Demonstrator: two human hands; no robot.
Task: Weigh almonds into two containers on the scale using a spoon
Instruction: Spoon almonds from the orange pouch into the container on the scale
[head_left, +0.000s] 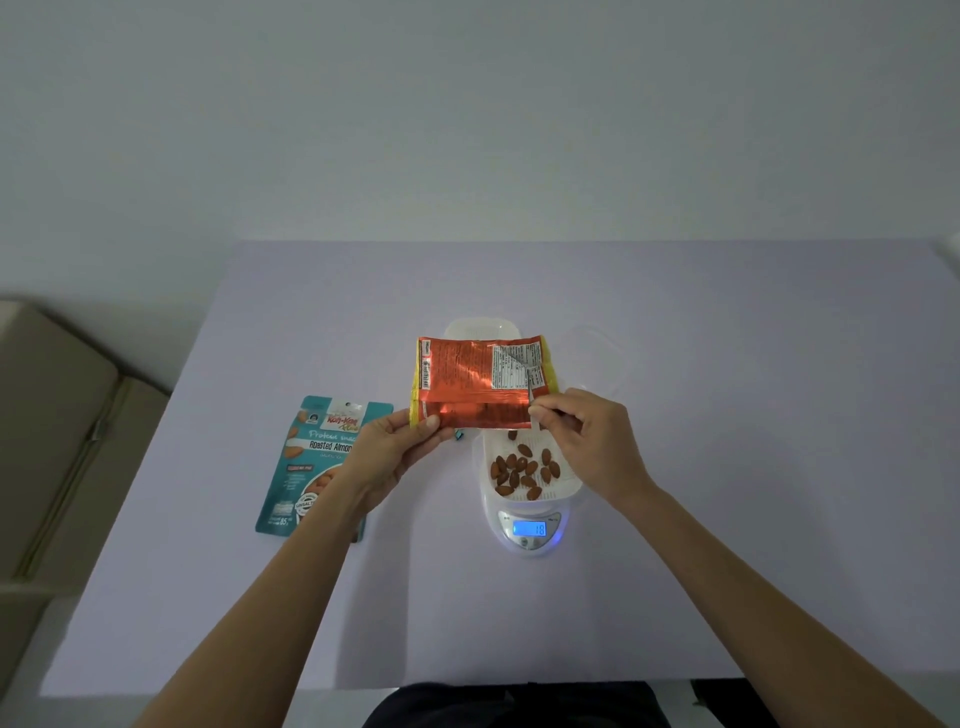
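Centre frame, the left hand (387, 449) pinched the orange packet (467, 379), its long axis running left-right above the container (569, 483) of almonds (522, 470), while right hand (589, 441) fingers pinched the spoon (555, 412).

Pale wall (467, 104), lilac table (727, 415) (beige furniture (52, 415) left).
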